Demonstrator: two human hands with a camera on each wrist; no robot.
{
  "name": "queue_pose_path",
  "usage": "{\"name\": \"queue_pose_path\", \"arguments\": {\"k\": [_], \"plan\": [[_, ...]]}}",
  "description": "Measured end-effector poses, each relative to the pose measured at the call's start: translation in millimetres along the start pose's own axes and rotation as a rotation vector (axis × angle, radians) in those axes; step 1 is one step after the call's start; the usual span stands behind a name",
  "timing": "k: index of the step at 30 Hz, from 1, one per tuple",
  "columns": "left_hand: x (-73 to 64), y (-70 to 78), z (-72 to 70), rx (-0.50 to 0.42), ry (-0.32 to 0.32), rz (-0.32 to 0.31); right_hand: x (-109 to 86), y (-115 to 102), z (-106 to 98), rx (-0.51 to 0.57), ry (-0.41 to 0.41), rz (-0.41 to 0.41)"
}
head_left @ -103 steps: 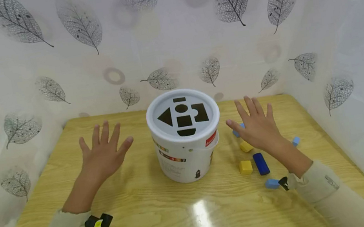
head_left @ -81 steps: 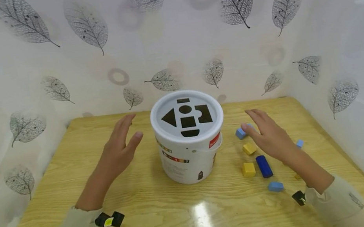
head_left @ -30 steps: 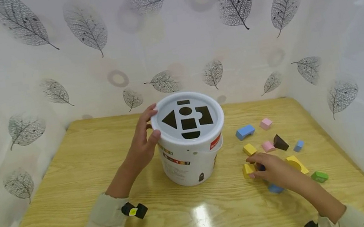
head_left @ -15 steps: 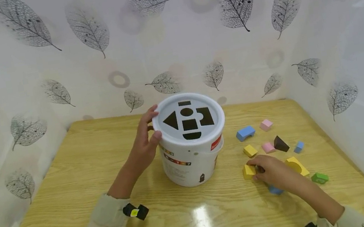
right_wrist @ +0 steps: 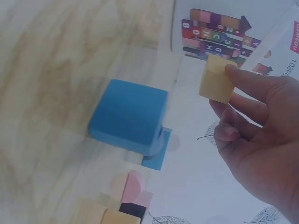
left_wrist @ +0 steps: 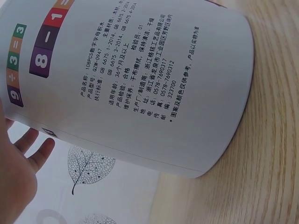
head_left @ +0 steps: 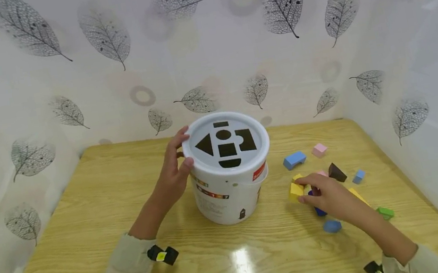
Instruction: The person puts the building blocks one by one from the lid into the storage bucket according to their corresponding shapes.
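A white bucket stands on the table, its lid cut with several shaped holes. My left hand holds the lid's left rim, thumb in front and fingers behind. The left wrist view shows printed text on the bucket wall and bent fingers beside it. Between thumb and fingers, my right hand pinches a yellow block, raised slightly off the table. In the right wrist view the same yellow block shows in the fingertips. Below that hand lies a dark blue block.
Around the right hand lie a blue arch block, a pink block, a dark brown wedge, a small blue block, a green block and a light blue block. A leaf-patterned curtain surrounds the table.
My left hand has moved right onto the bucket's rim. My right hand has come down to the blocks, taken the yellow block and lifted it a little.
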State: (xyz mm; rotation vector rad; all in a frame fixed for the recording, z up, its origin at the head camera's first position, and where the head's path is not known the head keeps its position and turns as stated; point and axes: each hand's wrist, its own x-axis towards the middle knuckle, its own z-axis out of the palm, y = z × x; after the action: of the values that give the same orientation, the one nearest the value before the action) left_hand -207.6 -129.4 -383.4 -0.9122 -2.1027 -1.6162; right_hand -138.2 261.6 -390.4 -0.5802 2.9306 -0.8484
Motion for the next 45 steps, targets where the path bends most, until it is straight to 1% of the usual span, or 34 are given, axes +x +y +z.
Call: {"name": "queue_pose_path", "arguments": {"k": [4, 8, 11, 13, 16, 19, 23, 26, 31, 35, 38, 41, 45], "plan": [[-0.2, 0.0, -0.6, 0.000, -0.001, 0.005, 1.4, -4, -7, 0.005, 0.037, -0.027], [-0.4, -0.5, -0.5, 0.001, 0.002, 0.009, 2.1, -9, -14, 0.014, 0.057, -0.045], [-0.4, -1.3, -0.2, 0.002, 0.003, 0.013, 2.3, -14, -20, 0.018, 0.073, -0.048], [-0.2, -1.7, 0.2, 0.001, 0.003, 0.014, 2.4, -19, -25, 0.026, 0.082, -0.037], [-0.1, -2.3, 0.5, 0.000, 0.001, 0.018, 2.6, -27, -34, 0.047, 0.095, -0.014], [-0.1, -2.5, 0.6, -0.003, -0.001, 0.017, 3.8, -33, -43, 0.078, 0.116, -0.025], [0.5, -1.1, 1.4, -0.008, -0.003, 0.008, 5.8, -39, -52, 0.125, 0.156, -0.059], [0.8, 0.6, 2.3, -0.008, -0.003, -0.002, 8.0, -44, -57, 0.146, 0.183, -0.060], [0.3, 2.0, 2.5, 0.003, 0.007, -0.009, 16.7, -60, -67, 0.161, 0.206, -0.050], [0.5, 2.5, 2.7, 0.009, 0.012, -0.004, 25.0, -73, -72, 0.232, 0.204, -0.041], [0.0, 3.2, 2.9, 0.006, 0.013, -0.001, 32.4, -82, -71, 0.280, 0.209, -0.071], [-0.7, 3.9, 3.2, 0.000, 0.014, -0.003, 41.3, -90, -69, 0.288, 0.210, -0.116], [-1.0, 4.9, 3.9, -0.008, 0.018, -0.006, 52.5, -102, -66, 0.303, 0.198, -0.142]]}}
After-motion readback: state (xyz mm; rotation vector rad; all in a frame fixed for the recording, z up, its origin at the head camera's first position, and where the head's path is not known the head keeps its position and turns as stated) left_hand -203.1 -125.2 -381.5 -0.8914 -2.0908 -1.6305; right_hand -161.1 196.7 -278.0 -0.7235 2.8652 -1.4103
